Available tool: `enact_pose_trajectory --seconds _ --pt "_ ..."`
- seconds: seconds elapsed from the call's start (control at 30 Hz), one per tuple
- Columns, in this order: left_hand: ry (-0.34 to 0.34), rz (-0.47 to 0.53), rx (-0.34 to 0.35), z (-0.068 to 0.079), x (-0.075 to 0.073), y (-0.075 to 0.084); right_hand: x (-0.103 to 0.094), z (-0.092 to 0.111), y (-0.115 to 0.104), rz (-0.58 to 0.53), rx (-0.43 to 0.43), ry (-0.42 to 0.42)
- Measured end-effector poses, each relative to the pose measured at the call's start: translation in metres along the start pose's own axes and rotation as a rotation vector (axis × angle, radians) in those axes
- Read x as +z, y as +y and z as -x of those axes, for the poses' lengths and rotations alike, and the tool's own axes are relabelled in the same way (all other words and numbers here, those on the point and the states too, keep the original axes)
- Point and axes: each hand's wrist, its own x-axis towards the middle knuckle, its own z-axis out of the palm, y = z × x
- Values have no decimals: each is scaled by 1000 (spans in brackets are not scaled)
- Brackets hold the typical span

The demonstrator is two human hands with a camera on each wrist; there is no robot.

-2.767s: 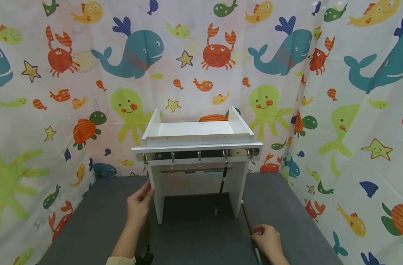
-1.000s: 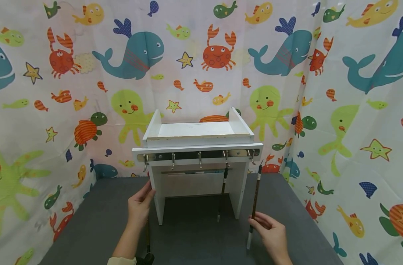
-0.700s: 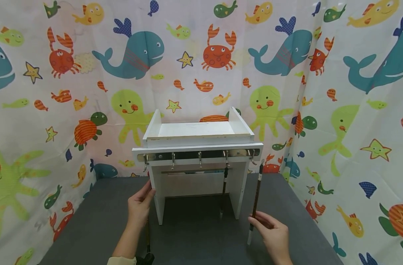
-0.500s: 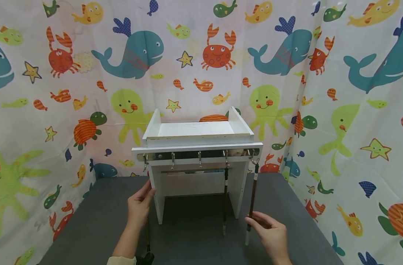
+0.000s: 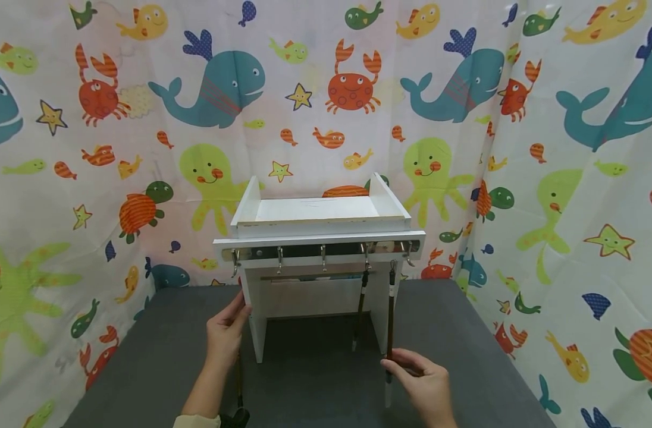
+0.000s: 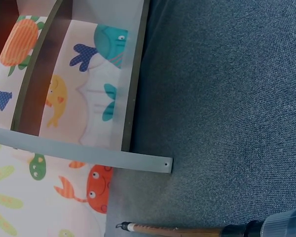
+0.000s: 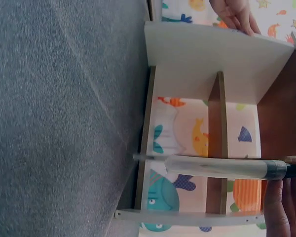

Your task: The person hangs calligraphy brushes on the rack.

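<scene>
My right hand (image 5: 418,380) pinches a calligraphy brush (image 5: 391,321) near its lower end. It stands upright, clear cap down, its top loop overlapping the right side panel between the last two hooks. In the right wrist view, the capped brush tip (image 7: 217,167) points left from the fingers. A second brush (image 5: 360,309) hangs from the fourth hook of the white wooden rack (image 5: 317,226). My left hand (image 5: 226,333) rests its fingers against the rack's left side panel. Beside that forearm lies a third brush (image 5: 239,380), which the left wrist view shows with a brown handle (image 6: 187,231).
A metal strip (image 5: 299,251) with several hooks runs along the rack's front. The rack stands on a dark grey table (image 5: 476,345). A curtain (image 5: 315,59) printed with sea animals closes off the back and sides.
My right hand has lifted the brush off the table, brought its loop up to the last hook, then shifted it left. The hanging brush swings. My left hand stays at the panel.
</scene>
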Motion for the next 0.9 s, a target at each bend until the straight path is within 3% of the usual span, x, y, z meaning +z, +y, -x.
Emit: enact_pose_trajectory --seconds 0.53,0.9 --pt "-1 -1 -4 1 -1 0 19 16 -16 -37 -2 -111" --pt "12 2 5 0 0 -1 33 19 -15 -53 -85 -222"
